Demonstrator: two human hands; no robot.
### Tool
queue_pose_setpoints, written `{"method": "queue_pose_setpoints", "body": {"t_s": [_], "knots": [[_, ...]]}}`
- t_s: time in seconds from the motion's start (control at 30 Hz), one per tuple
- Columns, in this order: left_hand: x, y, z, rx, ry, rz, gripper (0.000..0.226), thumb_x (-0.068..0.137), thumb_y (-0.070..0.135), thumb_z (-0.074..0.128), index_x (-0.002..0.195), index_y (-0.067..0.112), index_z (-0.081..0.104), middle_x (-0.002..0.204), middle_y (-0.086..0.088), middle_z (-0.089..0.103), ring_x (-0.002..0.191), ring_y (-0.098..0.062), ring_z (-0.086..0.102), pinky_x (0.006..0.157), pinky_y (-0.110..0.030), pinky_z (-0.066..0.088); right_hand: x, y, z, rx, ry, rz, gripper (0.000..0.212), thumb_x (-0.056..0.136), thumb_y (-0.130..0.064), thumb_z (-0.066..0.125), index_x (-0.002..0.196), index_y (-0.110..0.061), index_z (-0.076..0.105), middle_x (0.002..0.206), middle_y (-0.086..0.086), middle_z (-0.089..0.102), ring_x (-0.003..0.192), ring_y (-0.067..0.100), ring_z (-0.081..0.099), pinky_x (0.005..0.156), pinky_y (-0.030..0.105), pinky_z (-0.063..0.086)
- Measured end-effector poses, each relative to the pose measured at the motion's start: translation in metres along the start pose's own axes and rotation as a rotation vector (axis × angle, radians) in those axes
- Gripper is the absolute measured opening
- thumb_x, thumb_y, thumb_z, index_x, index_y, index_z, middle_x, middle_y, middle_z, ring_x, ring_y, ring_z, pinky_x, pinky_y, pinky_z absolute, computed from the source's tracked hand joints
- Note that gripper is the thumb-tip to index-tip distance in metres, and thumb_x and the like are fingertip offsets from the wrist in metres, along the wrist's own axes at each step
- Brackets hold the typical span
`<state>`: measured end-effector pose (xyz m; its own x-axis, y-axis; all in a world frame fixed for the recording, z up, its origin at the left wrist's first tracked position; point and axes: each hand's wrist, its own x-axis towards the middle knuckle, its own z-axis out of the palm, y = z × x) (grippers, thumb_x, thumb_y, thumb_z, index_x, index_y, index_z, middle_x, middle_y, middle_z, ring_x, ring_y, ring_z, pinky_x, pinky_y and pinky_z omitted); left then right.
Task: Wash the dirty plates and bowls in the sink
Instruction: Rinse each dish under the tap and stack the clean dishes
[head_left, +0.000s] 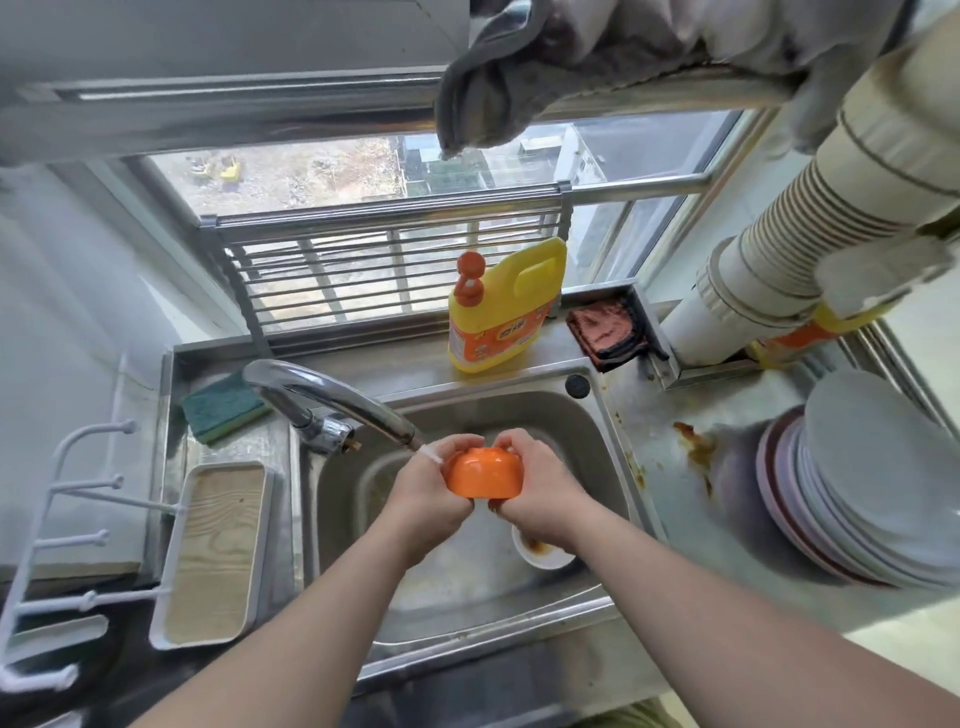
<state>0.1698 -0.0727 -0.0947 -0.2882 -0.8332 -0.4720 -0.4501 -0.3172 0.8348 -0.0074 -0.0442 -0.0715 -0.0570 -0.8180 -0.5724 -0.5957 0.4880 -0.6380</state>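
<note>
While a stained white bowl (543, 553) waits in the sink (597, 415), the left hand (423, 491) and right hand (537, 493) each grip the upturned orange bowl (483, 474) just beyond it; better to turn its hollow toward the faucet (332, 395), I judge; the dish soap (498, 312) stands behind.

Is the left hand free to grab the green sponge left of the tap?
Probably not yet: the left hand grips the orange bowl with the right hand. The green sponge lies uncovered.
</note>
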Motion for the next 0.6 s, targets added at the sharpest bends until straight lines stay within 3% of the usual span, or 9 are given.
{"method": "queue_pose_setpoints", "body": {"t_s": [0.23, 0.37, 0.5, 0.6], "knots": [[-0.003, -0.011, 0.002, 0.021, 0.001, 0.03, 0.088, 0.067, 0.008, 0.077, 0.132, 0.062, 0.048, 0.128, 0.008, 0.061, 0.112, -0.017, 0.065, 0.09, -0.041, 0.061, -0.011, -0.003, 0.005, -0.314, 0.13, -0.166, 0.069, 0.086, -0.019, 0.074, 0.133, -0.048, 0.033, 0.142, -0.01, 0.028, 0.098, 0.029, 0.058, 0.081, 0.044, 0.055], [-0.015, -0.025, -0.011, 0.017, 0.064, 0.017, 0.099, 0.069, 0.005, 0.079, 0.147, 0.053, 0.041, 0.134, 0.015, 0.054, 0.118, -0.01, 0.06, 0.094, -0.032, 0.058, -0.009, -0.018, 0.022, -0.403, 0.079, -0.268, 0.073, 0.085, -0.019, 0.073, 0.137, -0.048, 0.031, 0.147, -0.007, 0.021, 0.096, 0.035, 0.061, 0.079, 0.043, 0.054], [-0.029, -0.046, -0.029, 0.131, 0.157, 0.024, 0.103, 0.063, 0.007, 0.082, 0.151, 0.042, 0.042, 0.14, 0.007, 0.049, 0.125, -0.012, 0.053, 0.105, -0.031, 0.046, -0.009, -0.026, 0.039, -0.443, 0.001, -0.406, 0.073, 0.083, -0.016, 0.071, 0.14, -0.044, 0.036, 0.153, -0.006, 0.018, 0.096, 0.036, 0.061, 0.075, 0.036, 0.046], [-0.037, -0.058, -0.034, 0.195, 0.19, 0.053, 0.104, 0.059, 0.008, 0.08, 0.145, 0.05, 0.041, 0.136, 0.006, 0.049, 0.125, -0.014, 0.052, 0.102, -0.028, 0.047, -0.011, -0.024, 0.047, -0.455, -0.019, -0.491, 0.073, 0.081, -0.01, 0.071, 0.135, -0.044, 0.036, 0.155, -0.004, 0.016, 0.102, 0.039, 0.062, 0.081, 0.042, 0.054]]}}
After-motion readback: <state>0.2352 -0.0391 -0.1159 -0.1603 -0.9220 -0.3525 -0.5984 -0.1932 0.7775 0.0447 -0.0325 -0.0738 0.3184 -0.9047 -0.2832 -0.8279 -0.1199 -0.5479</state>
